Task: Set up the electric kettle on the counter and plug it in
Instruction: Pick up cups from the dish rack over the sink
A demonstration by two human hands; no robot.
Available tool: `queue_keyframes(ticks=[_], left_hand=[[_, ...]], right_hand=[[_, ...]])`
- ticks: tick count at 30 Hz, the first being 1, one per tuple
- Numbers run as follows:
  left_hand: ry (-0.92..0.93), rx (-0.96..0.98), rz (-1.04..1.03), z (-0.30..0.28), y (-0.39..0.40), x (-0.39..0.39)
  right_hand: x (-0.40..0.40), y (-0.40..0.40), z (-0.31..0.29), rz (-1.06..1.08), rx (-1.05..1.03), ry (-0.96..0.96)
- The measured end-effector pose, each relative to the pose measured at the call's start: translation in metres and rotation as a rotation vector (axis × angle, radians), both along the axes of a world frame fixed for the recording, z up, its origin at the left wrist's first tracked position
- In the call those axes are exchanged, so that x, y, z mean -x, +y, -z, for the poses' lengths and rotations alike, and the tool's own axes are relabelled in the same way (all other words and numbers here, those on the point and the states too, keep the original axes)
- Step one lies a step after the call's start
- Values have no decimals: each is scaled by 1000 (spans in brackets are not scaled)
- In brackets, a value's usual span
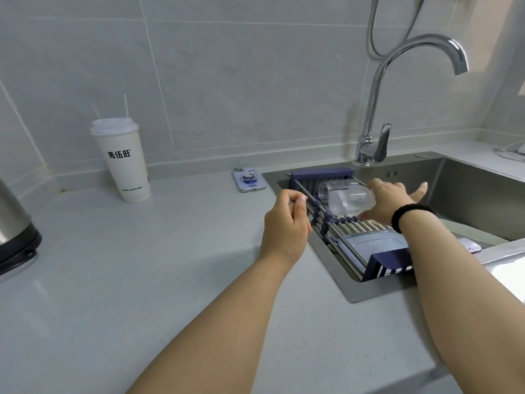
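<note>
**Steel kettle at far left, hands over the sink rack**

Steel-bodied electric kettle [15, 223] stands on its black base at the far left edge of the pale counter [142, 280], partly out of view. Further right stand a white lidded paper cup [123, 160] with straws and a phone [249, 180] lying face down by the wall. The left hand [285, 223] hovers beside the sink's drying rack [369, 251], fingers loosely curled, holding nothing. The right hand [393, 199] grips a clear plastic cup [350, 203] lying over the rack, below the chrome faucet [397, 89].
</note>
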State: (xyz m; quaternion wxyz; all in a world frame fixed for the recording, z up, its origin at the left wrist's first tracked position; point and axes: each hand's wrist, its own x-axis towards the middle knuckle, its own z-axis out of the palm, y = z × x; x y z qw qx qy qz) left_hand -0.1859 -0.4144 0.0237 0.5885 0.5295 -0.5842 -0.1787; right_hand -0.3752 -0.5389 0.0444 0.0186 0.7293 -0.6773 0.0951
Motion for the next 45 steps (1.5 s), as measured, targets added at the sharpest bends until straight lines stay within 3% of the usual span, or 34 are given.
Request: queue_keyframes(ticks=[6, 12, 16, 20, 28, 39, 45], left_hand=[[114, -23, -38, -3, 10, -3], [202, -44, -50, -3, 27, -8], [248, -46, -72, -5, 42, -15], [288, -31, -113, -5, 60, -27], [379, 20, -245, -8, 98, -67], [470, 110, -476, -12, 140, -145], [461, 95, -595, -9, 152, -201]], right_hand=[[-19, 29, -10, 2, 212, -225], [-56, 71, -13, 38, 544, -263], [-81, 94, -8, -48, 682, -405], [-116, 125, -2, -191, 646, -663], [-179, 172, 8, -268, 492, -850], [-286, 209, 19, -329, 308, -994], [-343, 216, 18, -373, 240, -950]])
